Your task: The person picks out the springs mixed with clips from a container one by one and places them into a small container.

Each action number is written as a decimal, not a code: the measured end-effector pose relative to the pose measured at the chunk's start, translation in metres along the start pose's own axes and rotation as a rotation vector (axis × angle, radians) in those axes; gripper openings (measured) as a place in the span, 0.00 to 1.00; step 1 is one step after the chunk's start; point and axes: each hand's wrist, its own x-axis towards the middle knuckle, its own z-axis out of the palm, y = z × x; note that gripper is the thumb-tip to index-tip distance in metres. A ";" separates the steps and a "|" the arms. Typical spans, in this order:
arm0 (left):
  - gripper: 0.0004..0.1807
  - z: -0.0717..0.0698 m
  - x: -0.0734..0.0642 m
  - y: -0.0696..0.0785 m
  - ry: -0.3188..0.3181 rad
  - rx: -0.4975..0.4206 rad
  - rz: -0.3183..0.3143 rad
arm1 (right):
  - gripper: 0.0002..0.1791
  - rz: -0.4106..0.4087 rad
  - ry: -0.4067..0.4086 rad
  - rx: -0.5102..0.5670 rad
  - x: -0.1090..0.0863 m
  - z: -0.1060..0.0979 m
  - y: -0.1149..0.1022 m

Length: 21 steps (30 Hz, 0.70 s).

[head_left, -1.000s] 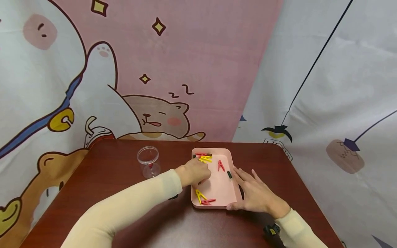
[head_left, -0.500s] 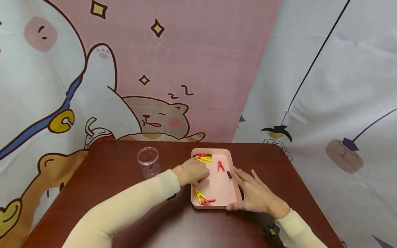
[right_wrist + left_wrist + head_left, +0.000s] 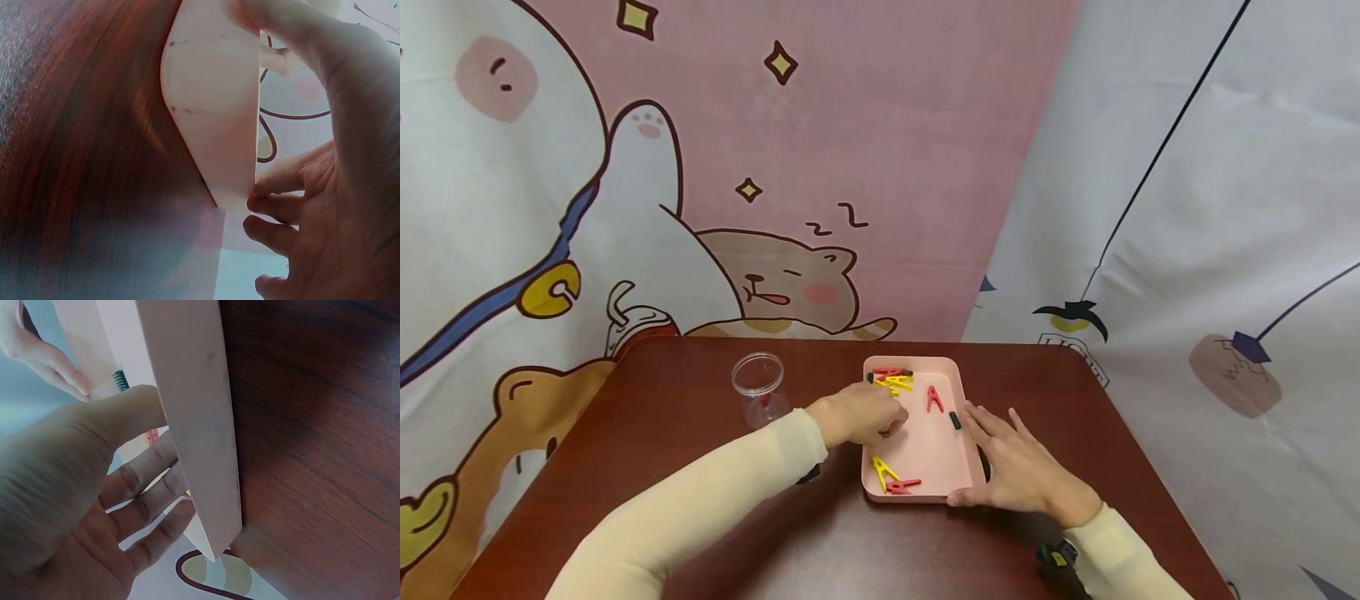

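Note:
My left hand (image 3: 859, 414) reaches over the left wall of a pink tray (image 3: 928, 458), fingers bent down inside. Its fingertips are hidden behind the wall in the left wrist view, and I cannot tell whether they pinch anything. My right hand (image 3: 1015, 458) rests against the tray's right side, thumb at the near corner and fingers spread along the rim. Red and yellow clips lie in the tray: a yellow clip (image 3: 883, 472) and a red clip (image 3: 902, 486) near the front, another red clip (image 3: 934, 399) farther back. A ribbed green piece (image 3: 955, 420) lies by the right wall.
A clear plastic jar (image 3: 758, 387) with something small and red inside stands left of the tray. More clips (image 3: 895, 382) crowd the tray's far left corner. The brown table (image 3: 700, 467) ends at a cartoon-printed cloth (image 3: 887, 167) behind.
My left hand has shifted slightly left and back inside the tray. A dark bit seen under its fingers half a second ago is now hidden. The right hand keeps its place.

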 end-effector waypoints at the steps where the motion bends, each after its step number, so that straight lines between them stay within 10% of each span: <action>1: 0.06 -0.001 -0.001 0.000 0.005 -0.018 0.002 | 0.79 0.000 0.002 -0.001 0.000 0.000 0.000; 21: 0.09 -0.013 -0.023 -0.009 0.222 -0.282 0.069 | 0.79 -0.005 0.014 -0.003 0.000 0.000 -0.001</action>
